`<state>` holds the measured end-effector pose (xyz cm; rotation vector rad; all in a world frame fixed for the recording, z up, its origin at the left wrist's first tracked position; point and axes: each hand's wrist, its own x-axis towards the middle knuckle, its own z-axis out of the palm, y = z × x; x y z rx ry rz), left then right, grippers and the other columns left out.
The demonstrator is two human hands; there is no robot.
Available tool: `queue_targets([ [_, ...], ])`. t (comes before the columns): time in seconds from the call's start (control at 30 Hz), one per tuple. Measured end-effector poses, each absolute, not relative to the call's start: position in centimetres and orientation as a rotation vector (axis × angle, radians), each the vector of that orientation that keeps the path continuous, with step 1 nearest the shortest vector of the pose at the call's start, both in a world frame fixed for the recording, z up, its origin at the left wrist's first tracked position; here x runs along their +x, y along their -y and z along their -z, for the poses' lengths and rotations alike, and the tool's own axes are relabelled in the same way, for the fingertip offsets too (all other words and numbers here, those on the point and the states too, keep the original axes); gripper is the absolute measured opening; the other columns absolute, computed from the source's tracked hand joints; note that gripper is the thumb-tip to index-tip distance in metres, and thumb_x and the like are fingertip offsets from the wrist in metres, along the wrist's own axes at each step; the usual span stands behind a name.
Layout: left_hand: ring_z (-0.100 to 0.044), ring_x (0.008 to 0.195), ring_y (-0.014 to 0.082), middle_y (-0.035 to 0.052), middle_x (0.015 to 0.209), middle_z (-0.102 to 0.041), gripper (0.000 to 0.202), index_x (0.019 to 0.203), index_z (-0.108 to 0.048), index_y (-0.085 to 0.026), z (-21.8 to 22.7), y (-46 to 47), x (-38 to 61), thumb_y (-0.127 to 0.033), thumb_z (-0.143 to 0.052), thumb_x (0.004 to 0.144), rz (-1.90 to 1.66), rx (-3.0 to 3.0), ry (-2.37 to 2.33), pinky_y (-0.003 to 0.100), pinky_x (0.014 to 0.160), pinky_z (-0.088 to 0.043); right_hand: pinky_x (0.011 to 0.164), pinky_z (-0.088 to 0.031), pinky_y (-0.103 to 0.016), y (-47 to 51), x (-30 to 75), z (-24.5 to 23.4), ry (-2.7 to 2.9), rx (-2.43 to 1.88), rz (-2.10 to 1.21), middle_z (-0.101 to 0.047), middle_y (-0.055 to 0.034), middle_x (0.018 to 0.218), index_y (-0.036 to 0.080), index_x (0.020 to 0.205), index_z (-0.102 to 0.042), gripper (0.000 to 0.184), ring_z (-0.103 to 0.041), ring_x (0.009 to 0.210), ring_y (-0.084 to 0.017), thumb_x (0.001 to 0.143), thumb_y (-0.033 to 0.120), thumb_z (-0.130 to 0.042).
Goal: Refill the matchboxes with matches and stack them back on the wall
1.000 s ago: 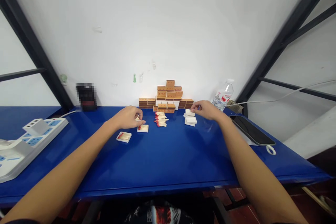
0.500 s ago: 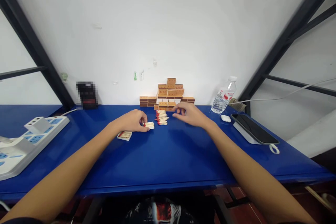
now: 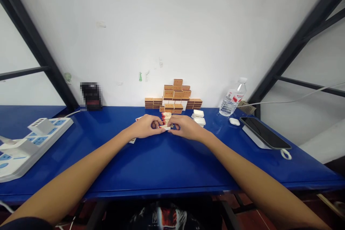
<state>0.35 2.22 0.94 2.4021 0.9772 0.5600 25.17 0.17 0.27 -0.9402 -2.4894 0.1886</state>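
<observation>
Evidently partway through, the left hand (image 3: 147, 125) pinches a small white tray (image 3: 166, 128) just before loose matches (image 3: 166, 116) on the blue worktop (image 3: 172, 165); the right hand (image 3: 187, 127) curls at its other end, its grip unclear. Other tray corners (image 3: 132, 141) peek past the left hand. Loose matches and a white stack (image 3: 198, 118) apparently remain; orange matchboxes (image 3: 178, 94) stand piled behind.

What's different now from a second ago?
The left hand took hold of a tray of matches and brought it right, beside the loose matches. The right hand moved leftward from the white stack to the tray. The orange boxes and bottle stayed put.
</observation>
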Motion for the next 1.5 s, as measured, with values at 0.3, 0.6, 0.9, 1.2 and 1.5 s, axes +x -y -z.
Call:
queue_targets([
  [0.3,-0.065,0.082,0.021,0.002,0.094,-0.069,0.05,0.116,-0.06,-0.022,-0.4,-2.0,0.5,-0.056,-0.075,0.083,-0.715,2.64,-1.196,0.031,0.07,-0.045,0.064,-0.033,-0.026,-1.0,26.8,-1.3,2.419,-1.109,-0.12,-0.066,-0.0024,0.079,0.018,0.093,-0.072,0.008,-0.054,0.065,-0.015,0.085,0.02,-0.072],
  [0.6,-0.065,0.076,0.0232,0.0007,0.085,-0.067,0.039,0.092,-0.048,-0.023,0.9,-1.9,2.1,-0.05,-0.075,0.086,-0.707,2.775,-1.298,0.03,0.061,-0.032,0.062,-0.036,-0.025,-2.2,26.7,-0.4,2.314,-1.119,-0.286,-0.068,-0.0005,0.074,0.018,0.092,-0.074,0.01,-0.056,0.062,-0.013,0.082,0.02,-0.072],
  [0.9,-0.068,0.08,0.024,0.0014,0.087,-0.069,0.031,0.096,-0.049,-0.023,1.6,-2.3,3.1,-0.045,-0.071,0.092,-0.724,2.803,-1.346,0.03,0.06,-0.033,0.059,-0.04,-0.026,-2.9,26.5,0.0,2.102,-1.151,-0.616,-0.068,-0.0009,0.069,0.016,0.094,-0.077,0.022,-0.054,0.059,-0.014,0.086,0.034,-0.069],
  [1.2,-0.067,0.081,0.0245,0.0026,0.091,-0.071,0.032,0.095,-0.046,-0.023,1.4,-2.6,2.9,-0.044,-0.071,0.092,-0.685,2.824,-1.352,0.031,0.061,-0.033,0.052,-0.041,-0.024,-3.9,26.4,0.5,1.771,-1.198,-1.006,-0.067,-0.0027,0.069,0.014,0.093,-0.076,0.038,-0.053,0.057,-0.012,0.077,0.048,-0.078],
  [1.5,-0.068,0.08,0.0244,0.0028,0.091,-0.071,0.032,0.095,-0.048,-0.022,1.2,-2.4,3.1,-0.045,-0.07,0.094,-0.668,2.838,-1.367,0.03,0.061,-0.036,0.046,-0.031,-0.022,-3.9,26.0,0.6,1.722,-1.214,-1.058,-0.06,-0.0011,0.065,0.013,0.097,-0.077,0.048,-0.047,0.056,-0.01,0.078,0.056,-0.077],
])
